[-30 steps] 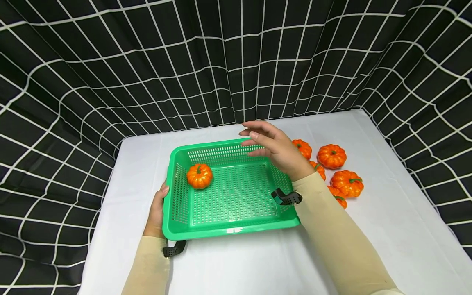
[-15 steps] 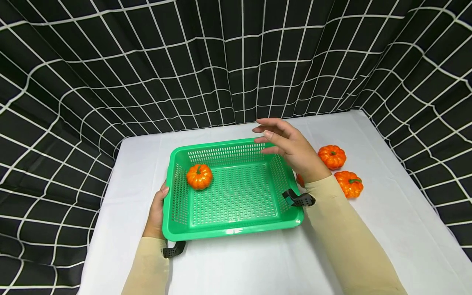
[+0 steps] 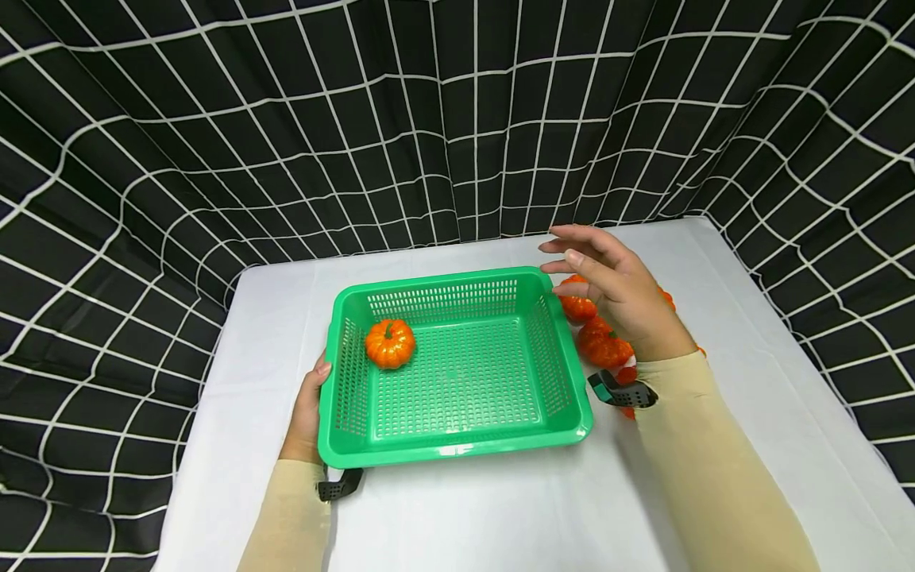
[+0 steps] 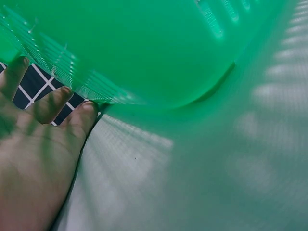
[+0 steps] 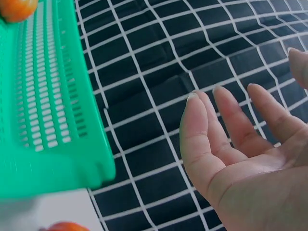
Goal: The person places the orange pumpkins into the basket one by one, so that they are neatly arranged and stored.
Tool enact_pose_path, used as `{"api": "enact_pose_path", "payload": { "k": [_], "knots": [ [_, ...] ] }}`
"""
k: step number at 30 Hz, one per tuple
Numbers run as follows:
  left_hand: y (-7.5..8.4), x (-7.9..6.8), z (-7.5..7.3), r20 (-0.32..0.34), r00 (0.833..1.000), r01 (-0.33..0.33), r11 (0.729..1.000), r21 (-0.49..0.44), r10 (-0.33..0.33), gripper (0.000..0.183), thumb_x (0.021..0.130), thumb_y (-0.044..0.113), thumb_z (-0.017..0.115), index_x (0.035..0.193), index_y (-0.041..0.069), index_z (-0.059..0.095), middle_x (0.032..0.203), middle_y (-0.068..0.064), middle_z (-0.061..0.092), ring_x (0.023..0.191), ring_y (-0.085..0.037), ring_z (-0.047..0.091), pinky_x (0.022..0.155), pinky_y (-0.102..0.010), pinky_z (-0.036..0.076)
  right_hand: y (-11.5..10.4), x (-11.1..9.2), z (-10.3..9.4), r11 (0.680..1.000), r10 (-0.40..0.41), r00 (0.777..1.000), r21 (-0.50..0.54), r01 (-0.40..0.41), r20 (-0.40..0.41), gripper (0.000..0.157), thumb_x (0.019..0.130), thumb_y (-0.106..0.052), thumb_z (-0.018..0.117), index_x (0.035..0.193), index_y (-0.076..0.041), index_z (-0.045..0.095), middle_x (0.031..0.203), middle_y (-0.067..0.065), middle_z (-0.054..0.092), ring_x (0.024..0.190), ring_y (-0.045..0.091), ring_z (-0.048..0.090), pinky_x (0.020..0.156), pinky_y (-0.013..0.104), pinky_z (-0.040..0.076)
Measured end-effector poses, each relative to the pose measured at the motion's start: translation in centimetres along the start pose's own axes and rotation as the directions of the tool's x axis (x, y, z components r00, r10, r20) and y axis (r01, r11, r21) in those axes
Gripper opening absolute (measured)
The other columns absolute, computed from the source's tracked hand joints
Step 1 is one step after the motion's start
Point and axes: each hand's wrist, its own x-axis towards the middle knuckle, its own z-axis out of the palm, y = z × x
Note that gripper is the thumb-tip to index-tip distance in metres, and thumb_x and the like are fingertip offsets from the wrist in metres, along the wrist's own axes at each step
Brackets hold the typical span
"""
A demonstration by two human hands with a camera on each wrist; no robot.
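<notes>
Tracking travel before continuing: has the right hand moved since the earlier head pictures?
Yes. In the head view, the right hand has moved right, nearer the far right corner of the white table.

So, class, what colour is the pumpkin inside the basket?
The pumpkin is shiny orange, clearest in the head view.

A green basket (image 3: 457, 450) holds one orange pumpkin (image 3: 390, 344), other pumpkins (image 3: 603, 343) alongside.
</notes>
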Motion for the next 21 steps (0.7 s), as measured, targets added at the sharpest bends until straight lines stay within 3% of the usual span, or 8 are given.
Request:
{"api": "enact_pose_path", "payload": {
  "k": [12,21],
  "knots": [
    [0.0,-0.2,0.1,-0.021,1.000,0.007,1.000,-0.009,-0.007,0.072,0.108,0.040,0.029,0.177,0.035,0.011,0.178,-0.001,0.021,0.151,-0.031,0.032,0.112,-0.038,0.042,-0.7,-2.3,-2.9,0.999,0.039,0.995,-0.011,-0.040,-0.094,0.045,0.112,-0.022,0.064,0.155,-0.007,0.059,0.149,0.025,0.054,0.127,0.039,0.061,0.094,0.037,0.059],
    [-0.2,0.0,0.0,0.003,1.000,-0.006,1.000,-0.028,0.006,0.072,0.108,0.038,0.029,0.178,0.032,0.010,0.178,-0.002,0.020,0.152,-0.030,0.030,0.113,-0.037,0.041,-0.4,-3.9,-5.4,0.997,0.063,0.986,-0.022,-0.067,-0.154,0.046,0.112,-0.021,0.064,0.156,-0.008,0.058,0.147,0.022,0.056,0.126,0.034,0.062,0.090,0.032,0.059]
  ]
}}
